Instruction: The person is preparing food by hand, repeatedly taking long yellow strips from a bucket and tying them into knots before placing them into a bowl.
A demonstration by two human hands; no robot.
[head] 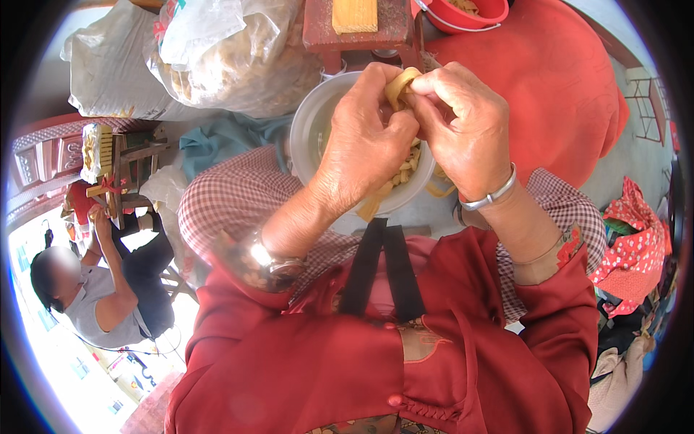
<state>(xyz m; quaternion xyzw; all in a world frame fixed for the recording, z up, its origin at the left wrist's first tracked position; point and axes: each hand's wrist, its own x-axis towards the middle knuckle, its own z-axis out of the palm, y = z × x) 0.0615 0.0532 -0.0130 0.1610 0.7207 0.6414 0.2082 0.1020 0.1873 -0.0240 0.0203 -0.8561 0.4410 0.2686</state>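
Observation:
Both hands are raised over a white plastic bucket [299,135] between the knees. A flat, yellowish strip of plant fibre [402,85] loops up between them, pinched by the fingertips. My left hand [363,130] grips the strip from the left, its fingers curled and partly hidden behind the hand. From the other side, my right hand [469,125] holds it between thumb and forefinger. Below, a braided length [405,172] of the same material lies in the bucket, partly covered by my left hand. A loose flat end [373,205] hangs over the bucket's near rim.
Beyond the bucket stands a red wooden stool [320,40] with a wooden block [355,16] on it. A red bucket [466,23] and a large red cloth-covered mound [547,103] are at right. Full plastic bags [222,65] stand left. Another person [105,304] sits far left, hands raised.

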